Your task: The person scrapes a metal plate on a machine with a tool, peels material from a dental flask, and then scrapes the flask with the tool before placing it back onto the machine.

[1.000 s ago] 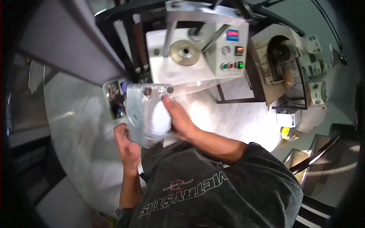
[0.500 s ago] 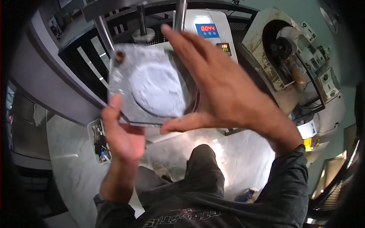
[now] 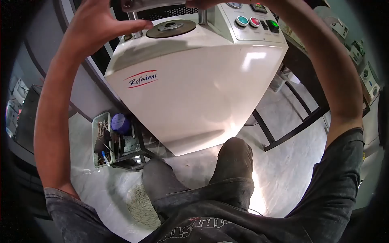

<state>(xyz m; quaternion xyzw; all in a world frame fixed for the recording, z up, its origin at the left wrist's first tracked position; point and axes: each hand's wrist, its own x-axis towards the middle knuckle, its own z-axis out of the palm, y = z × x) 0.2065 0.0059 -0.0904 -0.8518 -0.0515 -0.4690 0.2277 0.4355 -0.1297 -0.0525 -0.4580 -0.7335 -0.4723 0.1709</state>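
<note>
At the top edge is a strip of the metal flask [image 3: 159, 4]; the rest of it is cut off. My left hand [image 3: 91, 28] is raised at its left end, the thumb stretched out to the right below it and the other fingers out of view. My right hand [image 3: 204, 3] shows only in part at the flask's right end, most of it beyond the frame. Below the flask, a round metal plate [image 3: 172, 29] lies on the white machine [image 3: 194, 89] between upright steel posts.
A control panel with a green button [image 3: 242, 21] and a red button [image 3: 254, 22] is on the machine's right. A tray of tools [image 3: 101, 139] and a purple-lidded tub [image 3: 120, 122] stand low at left. A dark table frame [image 3: 287, 133] is at right.
The flask, with its round white face visible before, has gone up and away to the top edge with both hands. The view now takes in the machine's front and the floor.
</note>
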